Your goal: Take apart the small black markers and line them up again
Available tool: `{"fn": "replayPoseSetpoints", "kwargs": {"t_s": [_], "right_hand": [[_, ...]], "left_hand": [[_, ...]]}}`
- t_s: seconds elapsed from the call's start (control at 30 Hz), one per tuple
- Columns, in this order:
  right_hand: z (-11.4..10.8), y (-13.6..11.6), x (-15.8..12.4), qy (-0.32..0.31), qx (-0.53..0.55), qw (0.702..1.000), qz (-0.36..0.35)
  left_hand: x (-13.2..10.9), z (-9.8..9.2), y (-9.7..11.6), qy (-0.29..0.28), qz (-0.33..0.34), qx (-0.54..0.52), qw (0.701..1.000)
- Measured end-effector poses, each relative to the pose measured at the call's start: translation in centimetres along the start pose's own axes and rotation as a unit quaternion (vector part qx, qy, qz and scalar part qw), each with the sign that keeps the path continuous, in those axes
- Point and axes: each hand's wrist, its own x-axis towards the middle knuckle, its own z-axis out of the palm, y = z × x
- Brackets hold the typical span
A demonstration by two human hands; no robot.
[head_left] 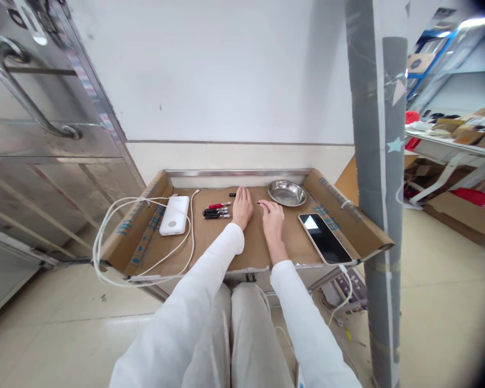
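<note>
My left hand (pixel 243 208) lies palm down on the cardboard, its fingers stretched out and close together. A short black piece (pixel 232 194) shows at the left of its fingertips; whether the hand touches it I cannot tell. Closed in a pinch, my right hand (pixel 273 217) holds a small dark-tipped piece (pixel 258 202) that points left, mostly hidden by the fingers. Several black pens (pixel 215 214) lie side by side left of my left hand, with a red pen (pixel 218 205) just behind them. Beyond my right hand sits a shallow round metal dish (pixel 286 193).
The work surface is a cardboard-lined tray (pixel 210 245) with raised sides. A white power bank (pixel 174 215) and looped white cable (pixel 101 245) occupy its left end. A phone (pixel 325 238), plugged into a cable, lies front right. A grey wrapped pillar (pixel 382 188) stands close by on the right.
</note>
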Motion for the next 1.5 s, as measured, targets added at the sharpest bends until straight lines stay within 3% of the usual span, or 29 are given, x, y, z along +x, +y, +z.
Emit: {"fn": "replayPoseSetpoints", "kwargs": {"t_s": [0.1,0.2,0.3,0.43,0.57,0.67,0.77,1.0,1.13,1.2,1.37,1.5], "right_hand": [[-0.1,-0.2,0.0,0.008,0.014,1.0,-0.01],[-0.2,-0.4,-0.1,0.004,0.014,1.0,0.001],[-0.4,-0.4,-0.5,-0.005,0.008,1.0,0.024],[-0.9,-0.5,-1.3,-0.006,0.013,0.999,0.033],[-1.3,-0.9,-2.1,-0.006,0.032,0.999,0.01],[-1.5,-1.3,-2.3,-0.026,0.025,0.999,-0.022],[-1.6,-1.7,-2.3,-0.05,0.012,0.997,-0.049],[-1.8,-2.5,-2.3,-0.105,0.018,0.991,-0.082],[-2.6,-4.0,-2.5,-0.22,0.054,0.966,-0.124],[-2.9,-4.4,-2.6,-0.243,0.054,0.96,-0.131],[-2.0,-3.4,-3.3,-0.221,0.006,0.971,-0.096],[-1.4,-2.3,-4.0,-0.188,-0.121,0.973,-0.053]], "left_hand": [[0.4,0.3,0.0,-0.007,-0.007,0.016,1.0],[-0.4,0.1,-0.3,-0.002,0.048,0.002,0.999],[-2.5,-0.7,-0.4,-0.003,0.12,-0.042,0.992],[-6.3,-2.3,-0.4,0.002,0.165,-0.092,0.982],[-8.8,-3.9,-0.8,0.077,0.065,-0.127,0.987],[-9.0,-4.3,-1.1,0.12,-0.021,-0.142,0.982],[-8.6,-4.2,-1.2,0.135,-0.047,-0.137,0.98],[-8.4,-4.5,-1.1,0.118,-0.041,-0.145,0.982],[-8.6,-4.7,-1.4,0.113,-0.079,-0.184,0.973],[-8.7,-4.9,-1.5,0.116,-0.115,-0.175,0.971],[-9.7,-5.5,-1.3,0.118,-0.218,-0.055,0.967],[-10.5,-6.1,-1.1,0.074,-0.246,-0.029,0.966]]}}
